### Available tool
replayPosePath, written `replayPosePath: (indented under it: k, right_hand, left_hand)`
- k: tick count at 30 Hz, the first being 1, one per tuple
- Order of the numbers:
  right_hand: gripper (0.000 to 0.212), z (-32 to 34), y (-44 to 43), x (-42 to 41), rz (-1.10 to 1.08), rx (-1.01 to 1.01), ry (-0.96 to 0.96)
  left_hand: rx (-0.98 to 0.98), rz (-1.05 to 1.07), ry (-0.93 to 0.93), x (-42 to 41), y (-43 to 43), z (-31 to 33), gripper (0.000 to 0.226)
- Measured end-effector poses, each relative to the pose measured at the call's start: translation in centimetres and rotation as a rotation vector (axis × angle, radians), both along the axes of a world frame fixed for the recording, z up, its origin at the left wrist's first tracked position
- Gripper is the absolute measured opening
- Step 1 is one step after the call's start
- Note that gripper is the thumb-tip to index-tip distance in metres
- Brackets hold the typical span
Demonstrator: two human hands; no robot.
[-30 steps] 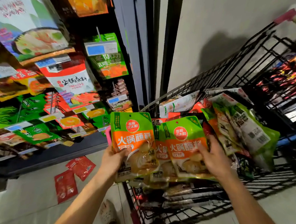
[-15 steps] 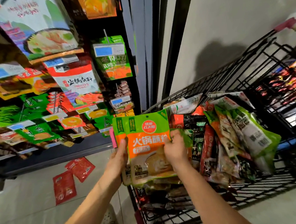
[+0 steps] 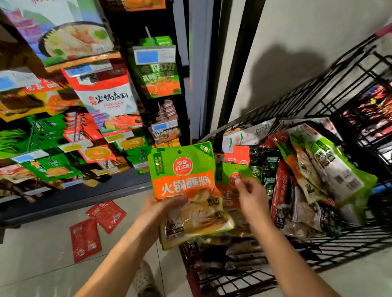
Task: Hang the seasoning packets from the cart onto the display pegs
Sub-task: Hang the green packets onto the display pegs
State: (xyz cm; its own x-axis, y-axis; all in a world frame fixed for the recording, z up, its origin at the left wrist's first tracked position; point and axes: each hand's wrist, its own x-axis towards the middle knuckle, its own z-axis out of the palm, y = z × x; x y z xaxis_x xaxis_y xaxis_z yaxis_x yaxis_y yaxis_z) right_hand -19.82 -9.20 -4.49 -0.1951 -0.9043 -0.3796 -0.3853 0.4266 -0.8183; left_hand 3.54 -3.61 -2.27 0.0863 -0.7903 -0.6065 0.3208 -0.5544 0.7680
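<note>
Left hand: the left hand (image 3: 162, 207) holds a green and orange plastic seasoning packet (image 3: 184, 172) upright. The thumb lies across the lower front and the other fingers are behind it.
Packet place: the packet is in the air, over the near left corner of the cart, between the shelf and the cart. Edges of similar packets show behind its lower part.
Right hand: the right hand (image 3: 251, 197) is just to the right of the held packet and is blurred. Its fingers bend toward a second green and orange packet (image 3: 224, 174) in the cart. I cannot tell whether it grips this one or only touches it.
Cart: a black wire shopping cart (image 3: 325, 86) carries a heap of red, black, green and white packets.
Display: on the left, thin metal display pegs (image 3: 149, 35) carry hanging green, red and white packets.
In the way: clear price tags with blue labels (image 3: 155, 55) sit at the front ends of the pegs.
Floor: on the pale glossy tiles (image 3: 25, 276) two flat red packets (image 3: 85, 239) lie near the dark shelf base.
Room: a beige wall (image 3: 309, 24) with a shadow stands behind the cart.
</note>
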Motion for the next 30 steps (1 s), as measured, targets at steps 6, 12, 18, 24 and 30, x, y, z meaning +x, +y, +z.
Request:
replayPosePath:
  k: [6, 12, 18, 24, 30]
  right_hand:
    - [0.083, -8.1, -0.3, -3.3, -0.058, 0.318, 0.281]
    - [0.023, -6.6, 0.8, -0.9, -0.267, 0.282, -0.003]
    - [0.018, 1.4, 2.0, 1.7, -0.266, -0.196, 0.101]
    - [0.014, 12.7, 2.1, 8.4, -0.132, -0.553, 0.242]
    - [0.013, 14.3, 2.1, 21.4, 0.18, -0.497, -0.052]
  left_hand:
    - [-0.015, 0.003, 0.015, 3.7, 0.5, -0.7, 0.053]
    - [-0.009, -0.017, 0.128, 6.3, 0.5, -1.3, 0.042]
    - [-0.011, -0.076, 0.187, 9.9, 0.2, -1.2, 0.047]
    - [-0.117, -0.041, 0.038, 15.9, 2.2, 0.8, 0.037]
    - [-0.064, 0.216, 0.009, 24.0, 9.6, 2.1, 0.057]
